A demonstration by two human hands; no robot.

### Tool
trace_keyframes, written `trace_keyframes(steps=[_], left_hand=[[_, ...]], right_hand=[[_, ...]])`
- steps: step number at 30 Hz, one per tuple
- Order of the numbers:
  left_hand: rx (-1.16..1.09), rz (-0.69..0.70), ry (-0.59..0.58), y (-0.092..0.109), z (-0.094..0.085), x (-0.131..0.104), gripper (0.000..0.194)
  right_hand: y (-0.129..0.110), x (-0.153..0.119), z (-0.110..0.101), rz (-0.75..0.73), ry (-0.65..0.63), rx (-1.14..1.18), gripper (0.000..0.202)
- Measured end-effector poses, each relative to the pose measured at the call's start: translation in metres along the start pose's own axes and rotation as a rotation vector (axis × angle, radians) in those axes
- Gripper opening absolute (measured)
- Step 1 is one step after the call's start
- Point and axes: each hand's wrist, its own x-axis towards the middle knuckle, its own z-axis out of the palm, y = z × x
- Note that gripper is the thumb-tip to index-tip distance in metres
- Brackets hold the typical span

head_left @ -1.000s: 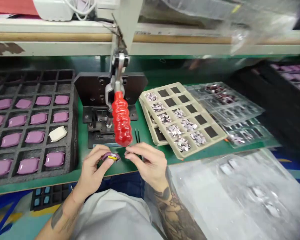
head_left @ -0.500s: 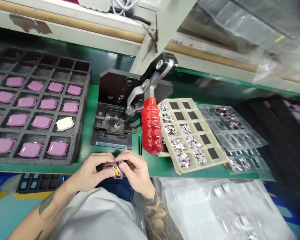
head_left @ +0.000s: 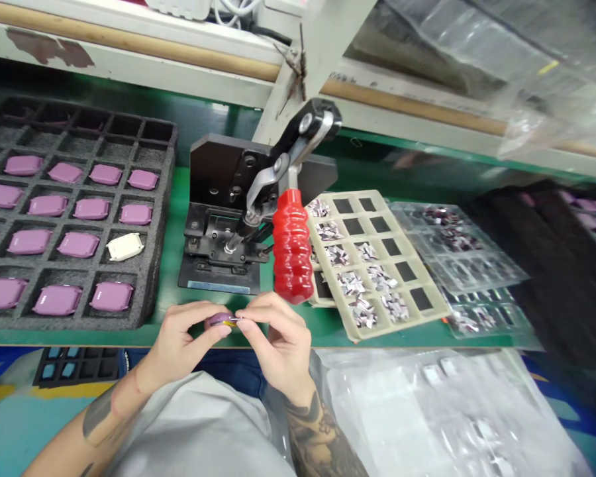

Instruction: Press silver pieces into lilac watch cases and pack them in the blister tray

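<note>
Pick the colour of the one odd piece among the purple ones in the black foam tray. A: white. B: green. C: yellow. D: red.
A: a single white piece lies in a cell of the black foam tray, with purple pieces in the cells beside it.

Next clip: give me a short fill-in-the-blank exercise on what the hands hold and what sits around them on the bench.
1. The left hand and right hand together hold a small ____-coloured part.
2. The handle of the press is ____.
3. In the foam tray, one piece among the purple ones is ____.
4. The beige tray lies to the ____ of the press.

Missing words: purple; red; white; right
</note>
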Motion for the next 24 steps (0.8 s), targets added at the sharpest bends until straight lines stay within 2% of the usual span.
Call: trace_keyframes(steps=[5,8,10,13,15,19,22,24], left_hand=[[0.117,0.01,-0.011,0.001,0.004,0.0,0.015],[0.139,-0.005,0.024,0.0,0.006,-0.002,0.017],[0.134,-0.035,0.059,-0.001,0.006,-0.003,0.018],[0.083,-0.1,0.08,-0.002,0.006,-0.002,0.023],[0.041,-0.119,0.085,-0.003,0.005,-0.002,0.026],[-0.01,-0.091,0.078,-0.006,0.003,-0.003,0.025],[-0.029,-0.085,0.086,-0.007,0.001,-0.003,0.023],[-0.037,-0.088,0.087,-0.006,0.002,-0.002,0.022]], right_hand=[[-0.008,0.006,-0.008,0.008,-0.098,-0.173,0.012],[-0.008,0.007,-0.01,-0.06,-0.135,-0.244,0.015],[-0.005,0.004,-0.006,-0.148,-0.133,-0.305,0.025],[0.002,-0.007,0.006,-0.22,-0.177,-0.428,0.056],[0.006,-0.015,0.014,-0.244,-0.158,-0.503,0.066],[0.011,-0.022,0.022,-0.321,-0.066,-0.531,0.072],[0.012,-0.019,0.021,-0.41,-0.089,-0.58,0.075],[0.013,-0.017,0.019,-0.409,-0.102,-0.571,0.075]])
